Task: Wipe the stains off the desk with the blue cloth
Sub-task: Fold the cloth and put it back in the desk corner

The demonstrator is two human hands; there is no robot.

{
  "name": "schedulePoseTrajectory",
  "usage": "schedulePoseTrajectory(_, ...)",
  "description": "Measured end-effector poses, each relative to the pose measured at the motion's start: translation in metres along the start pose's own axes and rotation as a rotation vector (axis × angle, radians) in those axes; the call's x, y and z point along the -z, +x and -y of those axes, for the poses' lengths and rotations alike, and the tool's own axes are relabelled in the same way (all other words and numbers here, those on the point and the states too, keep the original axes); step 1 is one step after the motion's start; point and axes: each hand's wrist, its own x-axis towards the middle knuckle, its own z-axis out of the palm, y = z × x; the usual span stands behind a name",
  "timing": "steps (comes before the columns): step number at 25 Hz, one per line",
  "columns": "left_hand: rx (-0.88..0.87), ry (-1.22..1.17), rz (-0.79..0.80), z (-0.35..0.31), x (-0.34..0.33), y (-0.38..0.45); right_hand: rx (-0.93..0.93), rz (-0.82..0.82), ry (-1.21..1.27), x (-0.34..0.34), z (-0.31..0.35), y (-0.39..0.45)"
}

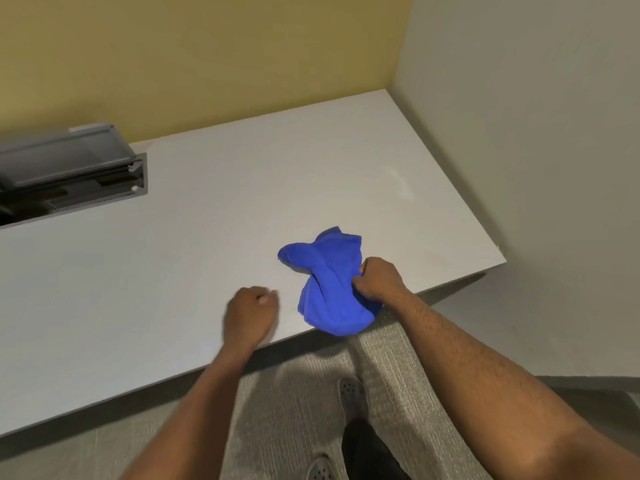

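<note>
Soft, even indoor light; motion blur on left hand [250, 311]; wide-angle bending at edges.

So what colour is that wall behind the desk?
Mustard yellow wall, behind the white desk; the head view shows it.

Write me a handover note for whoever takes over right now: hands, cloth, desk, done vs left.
Right hand: closed on the bunched blue cloth, which sits at the desk's near edge and partly hangs over it.
Left hand: loose fist, holding nothing, over the desk beside the cloth, not touching it.
Done: cloth picked up in the right hand. No clear sign of wiping yet.
Left: a pale smear shows toward the far right of the desk, beyond the cloth. Wipe there, then check the rest of the surface.
The open grey cable tray at far left is clear of the hands.
</note>
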Motion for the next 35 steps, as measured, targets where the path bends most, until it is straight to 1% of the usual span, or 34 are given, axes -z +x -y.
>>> schedulePoseTrajectory(3, 0.113, -0.17, 0.107, -0.042, -0.032, -0.001, 0.076, -0.028, 0.098, 0.003, -0.001, 0.004)
schedulePoseTrajectory(5, 0.211, -0.202, 0.15, -0.054, -0.046, 0.0, 0.06, -0.031, 0.188, 0.009, -0.01, 0.011)
schedulePoseTrajectory(8, 0.263, -0.254, 0.154, -0.072, -0.061, -0.004, 0.003, -0.035, 0.308, 0.019, -0.027, 0.022)
schedulePoseTrajectory(10, 0.294, -0.271, 0.128, -0.087, -0.066, -0.007, -0.063, -0.033, 0.365, 0.029, -0.034, 0.027)
schedulePoseTrajectory(11, 0.314, -0.287, 0.122, -0.092, -0.067, -0.006, -0.103, 0.0, 0.357, 0.034, -0.036, 0.027)
schedulePoseTrajectory(13, 0.39, -0.371, 0.124, -0.095, -0.067, -0.003, -0.13, 0.114, 0.233, 0.039, -0.036, 0.026)
schedulePoseTrajectory(15, 0.531, -0.44, 0.145, -0.099, -0.067, -0.001, -0.116, 0.206, 0.134, 0.037, -0.034, 0.021)
schedulePoseTrajectory(17, 0.632, -0.499, 0.192, -0.101, -0.069, 0.0, -0.105, 0.231, 0.083, 0.031, -0.03, 0.017)
schedulePoseTrajectory(19, 0.672, -0.549, 0.252, -0.108, -0.07, 0.0, -0.088, 0.224, 0.072, 0.03, -0.027, 0.014)
schedulePoseTrajectory(21, 0.692, -0.603, 0.279, -0.107, -0.066, -0.001, -0.111, 0.216, 0.161, 0.036, -0.027, 0.014)
schedulePoseTrajectory(24, 0.744, -0.794, 0.318, -0.103, -0.041, -0.002, -0.119, 0.244, 0.511, 0.052, -0.032, 0.02)
schedulePoseTrajectory(26, 0.682, -0.858, 0.304, -0.1, -0.02, 0.0, -0.068, 0.243, 0.687, 0.06, -0.035, 0.027)
schedulePoseTrajectory(28, 0.547, -0.827, 0.231, -0.099, -0.001, 0.006, -0.015, 0.198, 0.772, 0.068, -0.036, 0.033)
schedulePoseTrajectory(30, 0.431, -0.851, 0.189, -0.104, 0.018, 0.012, 0.051, 0.187, 0.81, 0.083, -0.024, 0.03)
schedulePoseTrajectory(32, 0.364, -0.867, 0.164, -0.111, 0.034, 0.016, 0.152, 0.203, 0.722, 0.097, -0.009, 0.027)
schedulePoseTrajectory(33, 0.315, -0.841, 0.139, -0.115, 0.041, 0.017, 0.187, 0.171, 0.637, 0.103, -0.001, 0.026)
schedulePoseTrajectory(35, 0.152, -0.655, 0.031, -0.115, 0.05, 0.023, 0.242, 0.029, 0.387, 0.109, 0.015, 0.025)
